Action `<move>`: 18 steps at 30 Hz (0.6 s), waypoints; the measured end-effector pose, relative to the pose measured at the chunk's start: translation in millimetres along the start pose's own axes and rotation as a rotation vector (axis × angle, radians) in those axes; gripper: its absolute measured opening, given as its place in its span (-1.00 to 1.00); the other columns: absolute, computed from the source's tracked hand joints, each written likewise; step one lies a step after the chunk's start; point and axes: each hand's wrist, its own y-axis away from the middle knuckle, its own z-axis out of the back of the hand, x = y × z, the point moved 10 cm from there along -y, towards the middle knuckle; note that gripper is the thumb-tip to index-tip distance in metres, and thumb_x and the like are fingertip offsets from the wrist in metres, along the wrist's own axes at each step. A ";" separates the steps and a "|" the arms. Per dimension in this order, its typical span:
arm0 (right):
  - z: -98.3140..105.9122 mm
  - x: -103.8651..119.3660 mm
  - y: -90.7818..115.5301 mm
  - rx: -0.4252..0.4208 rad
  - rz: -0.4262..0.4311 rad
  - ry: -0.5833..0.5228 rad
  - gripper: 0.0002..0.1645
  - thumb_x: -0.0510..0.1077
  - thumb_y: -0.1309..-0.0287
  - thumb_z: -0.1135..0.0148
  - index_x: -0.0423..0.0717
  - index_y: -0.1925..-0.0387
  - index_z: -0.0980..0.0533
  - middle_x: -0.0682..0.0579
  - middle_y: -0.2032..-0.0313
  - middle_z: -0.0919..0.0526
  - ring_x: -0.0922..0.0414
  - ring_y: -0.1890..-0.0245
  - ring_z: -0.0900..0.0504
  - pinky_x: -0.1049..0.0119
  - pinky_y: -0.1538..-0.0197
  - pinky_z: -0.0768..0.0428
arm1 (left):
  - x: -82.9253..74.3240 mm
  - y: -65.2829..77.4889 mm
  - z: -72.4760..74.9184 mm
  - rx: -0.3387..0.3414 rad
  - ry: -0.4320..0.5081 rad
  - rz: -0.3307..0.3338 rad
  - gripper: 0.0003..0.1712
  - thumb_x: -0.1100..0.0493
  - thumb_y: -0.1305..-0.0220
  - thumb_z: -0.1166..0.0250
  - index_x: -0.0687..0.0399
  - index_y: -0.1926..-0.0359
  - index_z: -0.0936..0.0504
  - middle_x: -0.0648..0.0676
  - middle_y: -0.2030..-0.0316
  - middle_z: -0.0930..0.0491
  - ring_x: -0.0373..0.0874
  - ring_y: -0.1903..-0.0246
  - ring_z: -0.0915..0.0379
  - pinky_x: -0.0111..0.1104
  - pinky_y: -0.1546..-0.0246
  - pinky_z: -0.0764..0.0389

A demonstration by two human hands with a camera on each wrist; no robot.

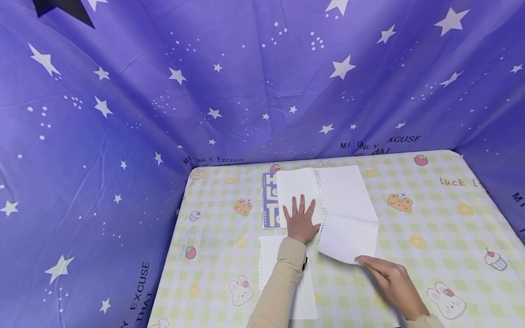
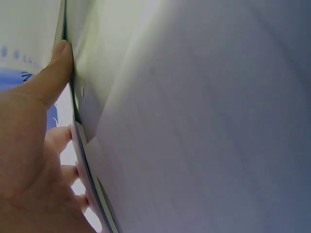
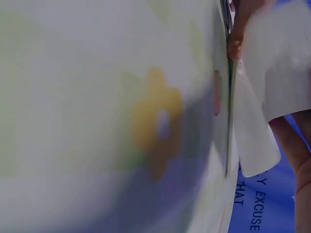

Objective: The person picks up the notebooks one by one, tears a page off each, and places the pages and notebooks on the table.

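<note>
An open spiral notebook with lined pages lies at the middle of the table. My left hand rests palm down on its left page, fingers spread. In the left wrist view, that hand is seen edge-on against the paper. At the lower right, my right hand pinches the bottom corner of a page, which is raised and bent across the right side. The right wrist view has this curled page above my right fingers. A loose sheet with a holed edge lies partly under my left forearm.
A blue-and-white cover with large letters shows beneath the notebook's left side. The checked tablecloth bears printed bears, rabbits and flowers. A purple star-patterned curtain hangs behind the table and along its sides.
</note>
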 end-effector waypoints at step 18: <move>13.9 12.0 10.2 -0.008 -0.006 -0.018 -0.50 -0.49 0.23 -0.35 0.00 0.19 -0.66 0.11 0.23 -0.69 0.48 0.12 -0.52 0.75 0.06 -0.38 | -1.1 2.8 3.7 -0.032 0.060 0.002 -0.01 -0.59 0.08 0.01 -0.39 -0.38 -0.07 0.00 -0.42 0.11 0.05 -0.39 0.29 0.12 -0.28 0.09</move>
